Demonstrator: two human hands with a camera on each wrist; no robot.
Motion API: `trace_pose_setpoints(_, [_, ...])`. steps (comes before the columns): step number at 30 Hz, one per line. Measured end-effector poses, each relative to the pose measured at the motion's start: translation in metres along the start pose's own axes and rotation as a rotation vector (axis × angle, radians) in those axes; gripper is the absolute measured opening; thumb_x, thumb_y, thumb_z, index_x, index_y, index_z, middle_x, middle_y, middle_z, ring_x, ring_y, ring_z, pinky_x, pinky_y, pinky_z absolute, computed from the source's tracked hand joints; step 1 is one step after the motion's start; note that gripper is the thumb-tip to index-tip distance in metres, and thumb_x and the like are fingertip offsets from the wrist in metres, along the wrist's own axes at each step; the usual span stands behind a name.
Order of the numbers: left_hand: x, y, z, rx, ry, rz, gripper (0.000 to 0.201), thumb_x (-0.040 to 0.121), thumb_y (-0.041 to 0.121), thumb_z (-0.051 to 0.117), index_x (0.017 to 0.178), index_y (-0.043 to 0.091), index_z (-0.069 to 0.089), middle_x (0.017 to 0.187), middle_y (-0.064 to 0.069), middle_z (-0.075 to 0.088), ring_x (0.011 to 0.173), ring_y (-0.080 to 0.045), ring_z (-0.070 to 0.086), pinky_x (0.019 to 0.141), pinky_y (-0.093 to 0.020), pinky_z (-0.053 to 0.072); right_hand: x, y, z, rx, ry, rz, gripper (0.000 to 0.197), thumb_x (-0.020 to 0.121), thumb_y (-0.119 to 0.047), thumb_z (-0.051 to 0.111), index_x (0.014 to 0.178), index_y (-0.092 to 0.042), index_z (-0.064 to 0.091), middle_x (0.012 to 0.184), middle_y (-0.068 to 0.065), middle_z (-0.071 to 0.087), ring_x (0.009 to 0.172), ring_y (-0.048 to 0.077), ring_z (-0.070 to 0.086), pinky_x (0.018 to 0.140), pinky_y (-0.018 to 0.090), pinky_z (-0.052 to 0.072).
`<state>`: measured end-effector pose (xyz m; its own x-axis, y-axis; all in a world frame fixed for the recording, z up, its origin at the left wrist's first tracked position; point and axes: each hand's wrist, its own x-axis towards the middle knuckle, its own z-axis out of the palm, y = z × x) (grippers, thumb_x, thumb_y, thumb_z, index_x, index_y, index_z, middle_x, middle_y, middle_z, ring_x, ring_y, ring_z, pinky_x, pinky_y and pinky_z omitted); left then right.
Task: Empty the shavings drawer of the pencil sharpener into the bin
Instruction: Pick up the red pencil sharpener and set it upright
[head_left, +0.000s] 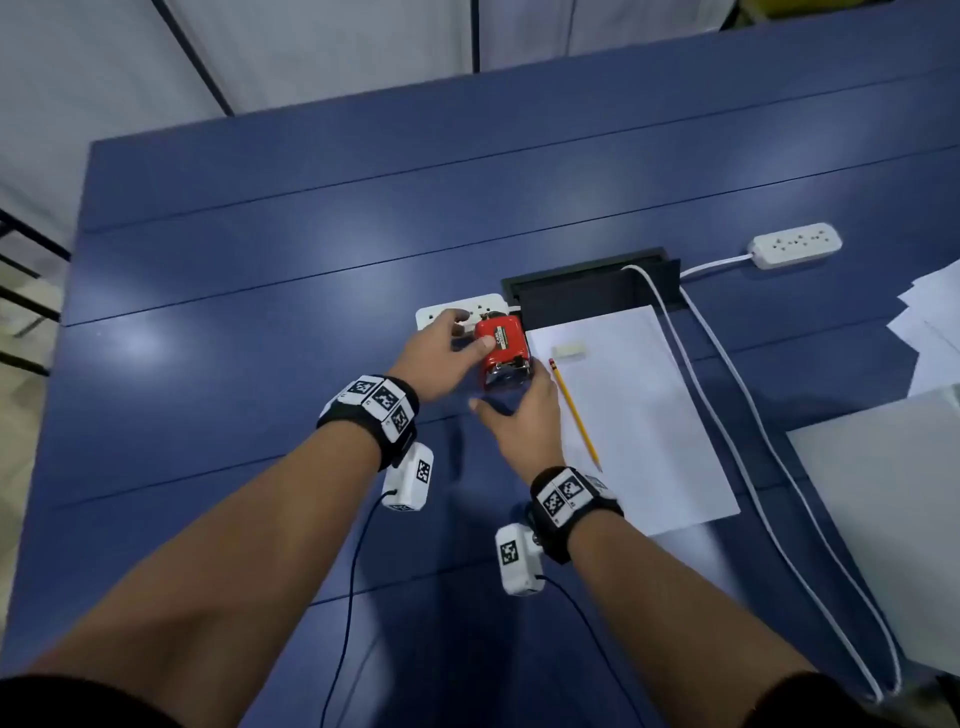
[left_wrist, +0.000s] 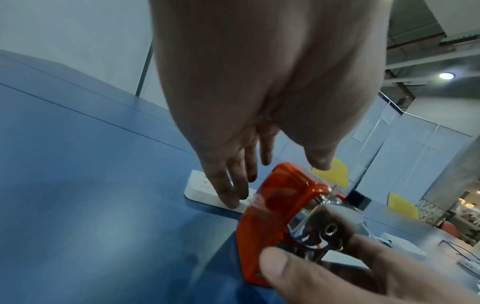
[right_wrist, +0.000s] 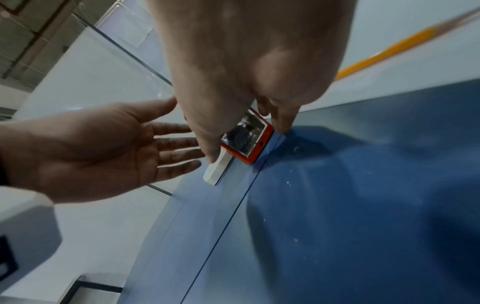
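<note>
Red sharpener (head_left: 501, 353) sits on the blue table (head_left: 260, 312), just left of the paper (head_left: 634, 415) and in front of a white power strip (head_left: 441, 312). Left hand (head_left: 447, 353) comes over the top, fingers straight and slightly spread, thumb resting on the red casing, likely to steady the body. Right hand (head_left: 524, 415) reaches to the near face, fingers straight and loosely apart, thumb splayed left; its fingertips reach the lower front, contact unclear (drawer presumably pulls out there, cannot confirm). Neither hand grips anything yet. In the left wrist view the chrome front and pencil hole face the right hand, so bracing plus pulling toward the person makes sense. Drawer looks not yet out. Pencil (head_left: 574, 413) and eraser (head_left: 569, 351) lie on the paper. No bin in view.
</note>
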<state>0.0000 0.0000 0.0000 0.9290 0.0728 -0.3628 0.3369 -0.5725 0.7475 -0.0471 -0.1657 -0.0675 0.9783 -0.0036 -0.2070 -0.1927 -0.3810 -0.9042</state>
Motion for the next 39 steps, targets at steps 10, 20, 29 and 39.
trace_pose_setpoints(10, [0.013,0.008,0.007,0.092,0.018,-0.03,0.053,0.094,0.053,0.074,0.123,0.009,0.065,0.119,-0.005,0.073,0.109,-0.023,0.068,0.095,-0.034,0.052,0.021,-0.016,0.01,-0.039,0.135,0.073,0.066,0.075,-0.023,0.092,0.132,-0.017,0.061,0.114,-0.002,0.068,0.1,0.022,0.07,0.087,0.037,0.058])
trace_pose_setpoints(20, [-0.052,-0.007,-0.015,0.131,-0.013,0.047,0.039,0.1,0.045,0.069,0.114,0.009,0.071,0.113,-0.005,0.078,0.105,-0.024,0.073,0.097,-0.039,0.057,-0.021,-0.018,-0.014,-0.085,-0.046,-0.005,0.057,0.07,-0.032,0.093,0.118,-0.029,0.062,0.099,-0.01,0.075,0.089,0.015,0.074,0.079,0.035,0.06])
trace_pose_setpoints(29, [-0.189,-0.079,-0.062,0.226,-0.018,0.096,0.045,0.09,0.051,0.079,0.119,0.02,0.064,0.115,0.003,0.072,0.099,-0.013,0.069,0.09,-0.034,0.058,-0.122,-0.035,-0.017,-0.073,-0.395,-0.113,0.06,0.07,-0.027,0.098,0.117,-0.04,0.064,0.104,-0.013,0.08,0.095,-0.001,0.076,0.084,0.013,0.055])
trace_pose_setpoints(39, [-0.323,-0.168,-0.043,0.195,-0.106,0.089,0.101,0.078,0.044,0.088,0.163,0.026,0.036,0.157,0.002,0.051,0.143,-0.015,0.051,0.119,-0.028,0.039,-0.234,-0.016,0.012,-0.183,-0.713,-0.156,0.078,0.068,-0.014,0.094,0.137,-0.028,0.062,0.115,-0.01,0.079,0.105,0.005,0.077,0.096,0.025,0.059])
